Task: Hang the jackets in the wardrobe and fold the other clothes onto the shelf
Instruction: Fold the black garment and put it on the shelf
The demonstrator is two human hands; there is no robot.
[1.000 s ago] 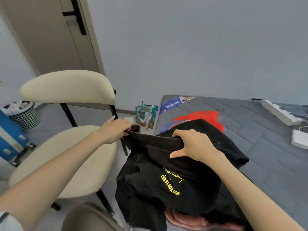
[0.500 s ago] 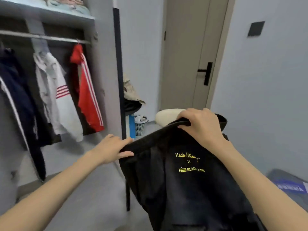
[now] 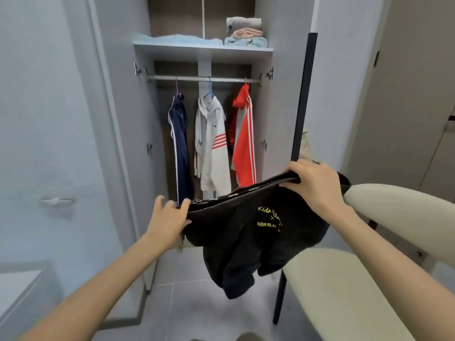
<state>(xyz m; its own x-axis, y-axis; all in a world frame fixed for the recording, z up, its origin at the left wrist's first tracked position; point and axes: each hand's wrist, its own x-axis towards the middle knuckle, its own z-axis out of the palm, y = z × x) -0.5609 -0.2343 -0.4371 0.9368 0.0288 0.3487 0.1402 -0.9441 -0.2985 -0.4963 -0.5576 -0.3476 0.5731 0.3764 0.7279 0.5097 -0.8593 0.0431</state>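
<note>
Right now both my grips are closed on the black garment (image 3: 241, 232). My left grip (image 3: 170, 219) pinches the left end of its banded edge, and my right grip (image 3: 317, 187) curls over the right end. That edge is the long axis. It runs from low on the left up to the right, stretched fairly taut between my hands, and the rest of the cloth hangs bunched below it with the yellow print facing me.

The garment hangs in the air in front of the open wardrobe (image 3: 264, 107), touching nothing that I can see. I take it for a piece to fold rather than hang, though I cannot tell exactly what it is.

The shelf (image 3: 172, 48) lies far and well above my hands, straight ahead. A folded stack (image 3: 245, 30) fills its right part and a flat pale blue layer (image 3: 177, 40) covers its left. My right grip is the higher one and sits below that stack.

Under the shelf, the rail (image 3: 194, 78) carries a navy jacket (image 3: 181, 148), a white jacket (image 3: 211, 148) and a red jacket (image 3: 243, 143).

Near on the right, the cream chair (image 3: 344, 291) has its seat just beside and below the hanging cloth. It looks like the nearest flat surface for folding. Grey floor (image 3: 192, 311) lies under the garment, and the door's dark edge (image 3: 304, 99) stands close beyond my right grip.
</note>
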